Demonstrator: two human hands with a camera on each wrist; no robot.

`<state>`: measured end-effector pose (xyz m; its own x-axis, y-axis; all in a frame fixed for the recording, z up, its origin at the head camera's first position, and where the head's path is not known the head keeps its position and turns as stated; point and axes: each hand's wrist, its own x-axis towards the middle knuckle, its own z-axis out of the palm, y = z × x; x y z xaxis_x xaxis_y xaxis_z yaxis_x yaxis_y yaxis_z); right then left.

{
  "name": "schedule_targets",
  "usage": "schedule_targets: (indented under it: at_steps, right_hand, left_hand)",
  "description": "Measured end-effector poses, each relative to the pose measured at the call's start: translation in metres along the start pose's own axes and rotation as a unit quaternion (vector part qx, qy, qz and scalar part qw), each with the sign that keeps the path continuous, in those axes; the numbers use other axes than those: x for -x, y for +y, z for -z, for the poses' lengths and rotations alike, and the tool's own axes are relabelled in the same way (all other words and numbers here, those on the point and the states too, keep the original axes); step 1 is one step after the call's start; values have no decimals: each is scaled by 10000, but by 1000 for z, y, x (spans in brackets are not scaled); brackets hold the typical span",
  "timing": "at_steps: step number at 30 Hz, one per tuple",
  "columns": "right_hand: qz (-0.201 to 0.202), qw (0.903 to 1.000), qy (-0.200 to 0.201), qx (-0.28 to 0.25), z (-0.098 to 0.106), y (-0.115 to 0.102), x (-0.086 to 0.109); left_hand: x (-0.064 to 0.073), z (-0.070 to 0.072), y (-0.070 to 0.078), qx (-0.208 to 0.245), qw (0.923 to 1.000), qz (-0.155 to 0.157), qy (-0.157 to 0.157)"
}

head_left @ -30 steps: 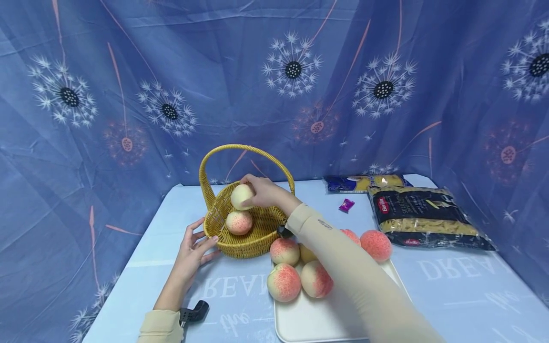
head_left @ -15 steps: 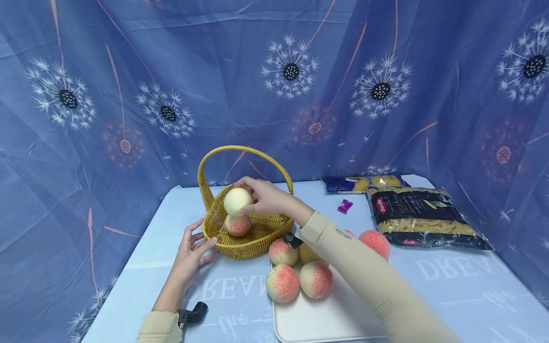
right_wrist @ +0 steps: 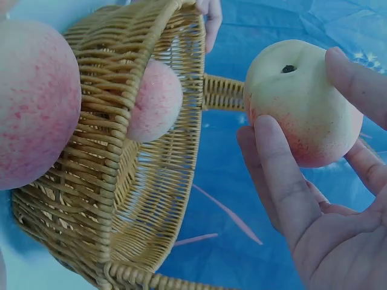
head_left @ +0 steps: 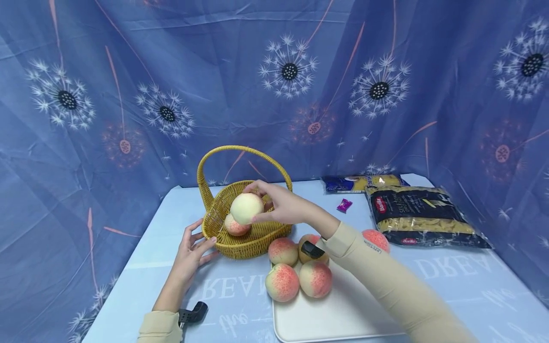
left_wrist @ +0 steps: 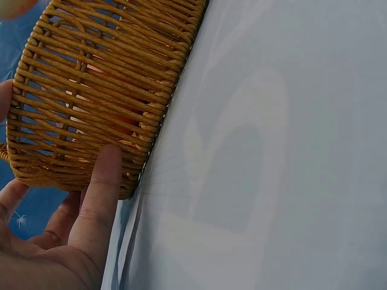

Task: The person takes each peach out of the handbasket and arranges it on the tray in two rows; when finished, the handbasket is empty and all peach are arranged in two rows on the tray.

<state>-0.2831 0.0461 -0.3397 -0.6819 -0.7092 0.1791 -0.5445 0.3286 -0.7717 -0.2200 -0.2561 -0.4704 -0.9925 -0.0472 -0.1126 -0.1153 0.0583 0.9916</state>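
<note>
A peach (head_left: 247,208), pale with a red blush, is held by my right hand (head_left: 285,204) above the yellow wicker basket (head_left: 249,247). In the right wrist view, fingers and thumb grip this peach (right_wrist: 305,96) from its sides, with its dark stem hollow showing. Another peach (head_left: 237,226) lies inside the basket, partly hidden by the held one. My left hand (head_left: 188,250) holds the basket's left end, its thumb on the rim. The left wrist view shows one finger of the left hand (left_wrist: 78,235) lying against the woven outer wall (left_wrist: 103,90).
A white tray (head_left: 339,324) with several peaches (head_left: 282,282) stands in front of the basket, partly covered by my right sleeve. Pasta bags (head_left: 424,216) and a small purple wrapped sweet (head_left: 344,205) lie at the right. The basket's tall handle (head_left: 244,148) arches over it.
My right hand first lifted the pale peach inside the basket, then brought it right and nearer, above the other peach. The left hand and basket stay in place.
</note>
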Motion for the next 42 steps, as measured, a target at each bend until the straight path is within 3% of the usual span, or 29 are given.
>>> schedule_targets:
  at_steps: [15,22,35,42]
  right_hand:
    - [63,9994,334,102,11,-12,56]
    - [-377,9979,534,34,20,-10,85]
    - [-671,9944,820,-27,30,-7,141]
    - [-418,9946,941,128,38,-3,165]
  left_hand:
    - [2,2,-1,56,10000,-16,-2]
    - [1,0,-1,60,10000,-50,0]
    - [0,0,-3,81,10000,-45,8]
    - [0,-1,-3,23,10000,-20,48]
